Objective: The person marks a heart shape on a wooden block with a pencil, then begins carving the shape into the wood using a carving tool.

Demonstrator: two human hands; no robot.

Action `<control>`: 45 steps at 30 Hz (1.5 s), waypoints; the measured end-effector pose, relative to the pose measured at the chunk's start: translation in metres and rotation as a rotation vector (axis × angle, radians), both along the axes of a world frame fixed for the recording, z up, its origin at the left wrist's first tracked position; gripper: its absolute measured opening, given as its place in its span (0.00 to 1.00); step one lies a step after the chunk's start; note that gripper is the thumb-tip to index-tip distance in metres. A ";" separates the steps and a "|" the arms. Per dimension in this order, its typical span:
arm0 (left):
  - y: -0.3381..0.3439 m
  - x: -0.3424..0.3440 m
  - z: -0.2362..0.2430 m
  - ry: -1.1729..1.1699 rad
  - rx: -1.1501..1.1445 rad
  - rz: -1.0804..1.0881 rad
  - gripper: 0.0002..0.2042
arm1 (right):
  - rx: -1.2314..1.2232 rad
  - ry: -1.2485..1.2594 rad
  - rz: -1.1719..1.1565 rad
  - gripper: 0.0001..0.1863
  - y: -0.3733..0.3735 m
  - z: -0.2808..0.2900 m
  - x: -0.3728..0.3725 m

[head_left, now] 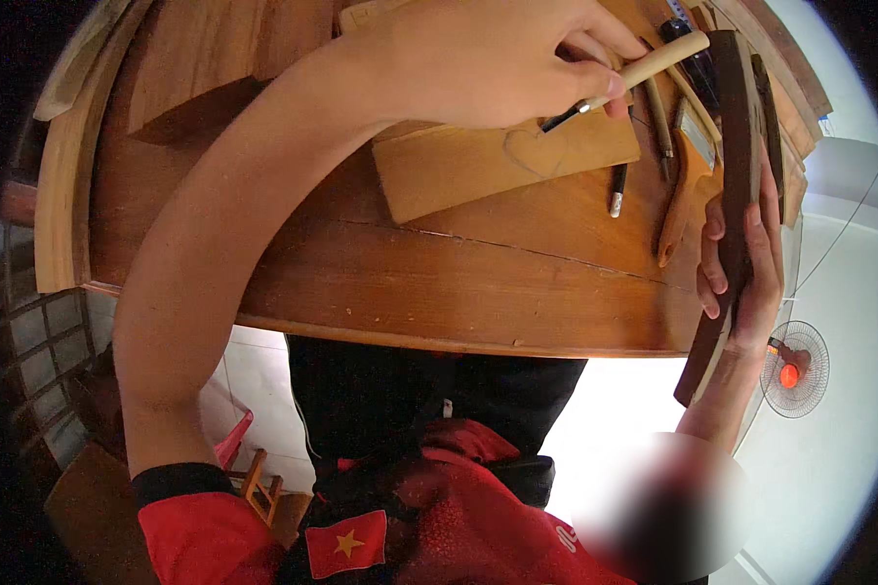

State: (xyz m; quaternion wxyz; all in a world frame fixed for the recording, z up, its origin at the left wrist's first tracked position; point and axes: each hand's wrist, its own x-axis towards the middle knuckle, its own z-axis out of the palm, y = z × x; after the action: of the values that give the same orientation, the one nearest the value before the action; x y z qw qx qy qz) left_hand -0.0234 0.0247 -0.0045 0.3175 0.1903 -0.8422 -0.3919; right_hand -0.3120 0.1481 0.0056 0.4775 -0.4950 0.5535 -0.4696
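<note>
My left hand point(527, 68) is closed around a wood chisel point(658, 63) with a pale round handle. Its dark blade slants down to the left, over a flat wooden board point(439, 175) that bears a curved pencil outline. Whether the edge touches the wood, I cannot tell. At the right, my right hand point(756, 263) grips a long dark wooden bar point(737, 146) by its lower part. The bar stands raised, with its upper end close beside the chisel's butt.
On the brown wooden table point(439, 292) lie a brush point(690, 185) with an orange-brown handle, a dark pencil point(618, 190) and a slim pointed tool point(659, 122). Thick wood blocks point(195, 68) sit at the far left. A fan point(798, 370) shows beyond the right side.
</note>
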 end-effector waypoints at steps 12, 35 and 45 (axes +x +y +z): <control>-0.007 0.001 -0.002 -0.043 0.065 -0.051 0.15 | 0.020 0.042 -0.072 0.34 0.017 -0.013 -0.001; -0.006 -0.003 0.019 -0.266 0.225 -0.118 0.13 | -0.029 0.008 -0.077 0.33 0.011 -0.010 -0.005; 0.017 -0.012 0.005 -0.070 -0.094 0.212 0.13 | 0.036 0.095 0.009 0.34 0.018 -0.010 -0.006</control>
State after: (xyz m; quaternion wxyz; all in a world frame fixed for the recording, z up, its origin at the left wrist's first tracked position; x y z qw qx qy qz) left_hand -0.0355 0.0419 0.0004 0.3359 0.2767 -0.8455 -0.3095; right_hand -0.3175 0.1657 -0.0044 0.4616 -0.5105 0.5817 -0.4334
